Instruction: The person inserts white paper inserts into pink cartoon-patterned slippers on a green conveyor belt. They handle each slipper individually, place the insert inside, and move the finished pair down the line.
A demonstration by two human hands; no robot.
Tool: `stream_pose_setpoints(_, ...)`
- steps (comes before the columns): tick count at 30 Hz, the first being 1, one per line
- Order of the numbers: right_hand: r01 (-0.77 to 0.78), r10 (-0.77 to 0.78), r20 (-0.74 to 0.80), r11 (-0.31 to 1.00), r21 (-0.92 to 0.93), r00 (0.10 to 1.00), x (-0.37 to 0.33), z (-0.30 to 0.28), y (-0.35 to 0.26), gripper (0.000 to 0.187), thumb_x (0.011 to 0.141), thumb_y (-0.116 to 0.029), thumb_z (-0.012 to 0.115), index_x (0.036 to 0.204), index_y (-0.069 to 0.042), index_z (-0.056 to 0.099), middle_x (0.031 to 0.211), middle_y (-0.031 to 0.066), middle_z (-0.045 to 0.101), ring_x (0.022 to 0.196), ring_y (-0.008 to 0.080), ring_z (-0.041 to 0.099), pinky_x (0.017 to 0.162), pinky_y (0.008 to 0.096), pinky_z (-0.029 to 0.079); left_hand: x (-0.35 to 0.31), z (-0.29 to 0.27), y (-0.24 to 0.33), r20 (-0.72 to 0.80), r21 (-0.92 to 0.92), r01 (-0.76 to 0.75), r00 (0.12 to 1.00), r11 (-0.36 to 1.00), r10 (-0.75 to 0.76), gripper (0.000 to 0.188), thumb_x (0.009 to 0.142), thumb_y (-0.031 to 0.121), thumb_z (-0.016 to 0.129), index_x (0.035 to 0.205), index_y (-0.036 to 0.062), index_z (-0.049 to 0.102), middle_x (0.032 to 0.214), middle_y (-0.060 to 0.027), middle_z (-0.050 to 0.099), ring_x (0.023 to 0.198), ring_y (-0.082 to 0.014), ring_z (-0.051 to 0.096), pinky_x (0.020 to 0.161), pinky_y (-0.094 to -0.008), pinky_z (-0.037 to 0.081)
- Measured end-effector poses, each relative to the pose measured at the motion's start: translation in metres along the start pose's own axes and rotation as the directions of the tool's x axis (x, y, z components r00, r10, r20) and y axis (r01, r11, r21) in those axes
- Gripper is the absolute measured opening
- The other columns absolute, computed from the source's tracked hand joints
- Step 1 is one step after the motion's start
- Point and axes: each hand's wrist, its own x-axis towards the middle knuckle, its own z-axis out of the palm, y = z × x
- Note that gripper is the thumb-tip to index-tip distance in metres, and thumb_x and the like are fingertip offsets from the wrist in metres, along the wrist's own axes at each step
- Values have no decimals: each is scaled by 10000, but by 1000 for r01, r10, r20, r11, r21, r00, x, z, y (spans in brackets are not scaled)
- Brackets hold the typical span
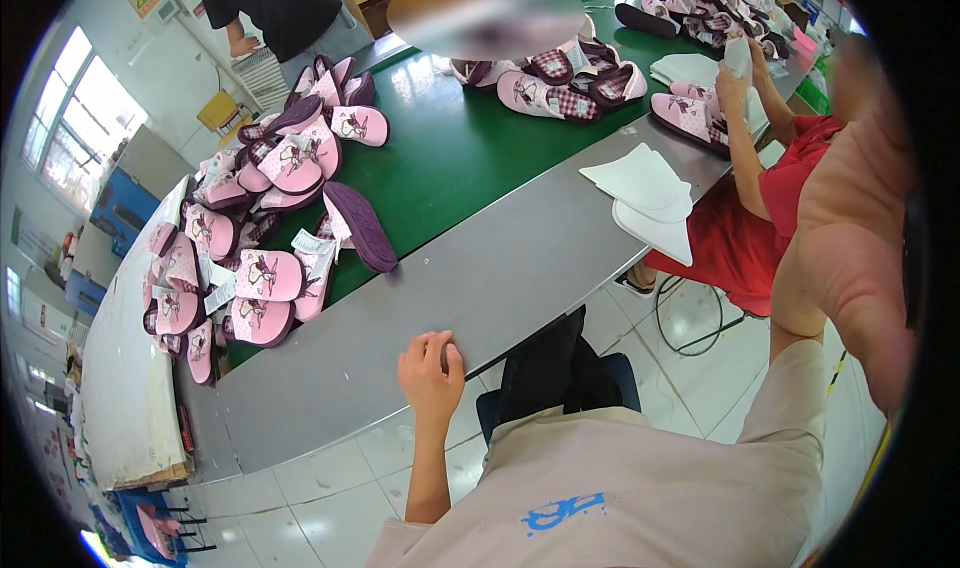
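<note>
My left hand [431, 376] rests on the near edge of the grey tabletop [520, 258], its fingers loosely bent and the thumb a little apart; I see nothing held in it. My right hand [860, 218] is raised very close at the right rim, large and blurred. Its fingers are cut off or hidden, so what it may hold does not show. Nearest to my left hand lies a pink slipper with a dark purple sole [362, 230], tipped on its side. Beyond it is a heap of pink slippers [268, 274] with checked linings and white tags.
A co-worker in red [800, 183] sits at the right, handling a white insole-shaped piece [738, 58]. White flat pieces [645, 193] overhang the table edge. More slippers [565, 83] lie on the green surface [450, 158]. A person in black [275, 13] stands beyond. A dark seat [560, 373] is below me.
</note>
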Motion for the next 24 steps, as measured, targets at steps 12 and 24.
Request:
stream_pose_setpoints(12, -53, 50, 39, 996, 76, 998, 22, 31, 29, 458, 1130, -298, 377, 1303, 28, 649, 1092, 177, 717, 979, 270, 699, 957, 403, 539, -1, 4, -6, 39, -86, 18, 999, 996, -15, 170, 933, 121, 676, 1086, 116, 748, 1028, -51, 701, 786, -252, 632, 751, -392, 450)
stream_pose_setpoints(24, -350, 323, 146, 902, 251, 935, 15, 117, 123, 484, 1138, -312, 353, 1276, 34, 663, 1059, 175, 726, 947, 266, 706, 942, 400, 545, 164, -148, 130, -513, -689, -722, 553, 69, 656, 715, 938, 464, 705, 1468, 17, 533, 1326, -241, 593, 866, -332, 680, 818, -441, 555)
